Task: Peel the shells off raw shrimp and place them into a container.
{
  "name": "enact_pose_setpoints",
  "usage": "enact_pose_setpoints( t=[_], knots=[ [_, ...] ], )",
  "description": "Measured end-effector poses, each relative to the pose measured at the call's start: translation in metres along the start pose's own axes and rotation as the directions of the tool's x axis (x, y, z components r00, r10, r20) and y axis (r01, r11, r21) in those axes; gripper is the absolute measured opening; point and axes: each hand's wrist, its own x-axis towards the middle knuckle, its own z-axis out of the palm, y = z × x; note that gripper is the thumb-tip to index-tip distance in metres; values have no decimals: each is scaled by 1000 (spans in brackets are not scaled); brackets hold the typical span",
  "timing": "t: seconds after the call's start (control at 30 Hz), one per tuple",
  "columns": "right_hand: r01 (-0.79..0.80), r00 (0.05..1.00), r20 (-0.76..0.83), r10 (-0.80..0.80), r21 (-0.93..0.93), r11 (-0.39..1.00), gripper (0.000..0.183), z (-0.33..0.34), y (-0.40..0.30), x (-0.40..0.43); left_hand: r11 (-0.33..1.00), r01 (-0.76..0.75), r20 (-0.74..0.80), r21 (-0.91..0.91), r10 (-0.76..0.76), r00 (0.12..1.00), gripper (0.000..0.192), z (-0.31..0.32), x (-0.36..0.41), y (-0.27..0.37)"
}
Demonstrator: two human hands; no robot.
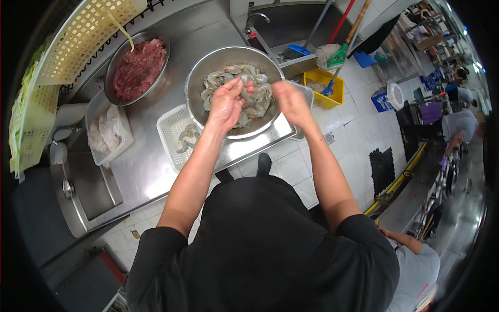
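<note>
Several raw grey shrimp (259, 97) lie in a large stainless steel bowl (195, 84) on the metal counter. My left hand (228, 102) is over the bowl, its thumb and fingers pinching one shrimp (246, 87). At the bowl's right rim is my right hand (291, 102), blurred, with its fingers curled; whether it holds anything cannot be told. A white perforated plastic basket (169, 126) stands left of the bowl, partly behind my left forearm, with a few shrimp (188, 137) in it. A clear plastic container (307, 97) is partly hidden behind the bowl and my right hand.
A metal bowl of ground meat (140, 70) and a plastic tub of pale meat (106, 130) stand at left. Behind is a sink (278, 43) with a faucet (257, 17). Mops lean near a yellow bucket (331, 102). Co-workers (415, 269) (458, 123) are at right.
</note>
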Motion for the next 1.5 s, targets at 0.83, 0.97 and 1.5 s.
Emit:
enact_pose_setpoints(
  t=[0.83,0.97,1.5],
  knots=[
    [-216,975,-185,126,-630,746,28,-53,119,8,938,-87,-189,336,157,969,43,61,-5,-23],
    [72,996,-63,-62,166,984,33,-33,38,28,880,-122,-104,460,190,976,42,51,-10,-28],
    [321,920,219,-325,57,945,13,40,-80,57,798,-247,-75,550,341,937,21,-4,-20,45]
  ],
)
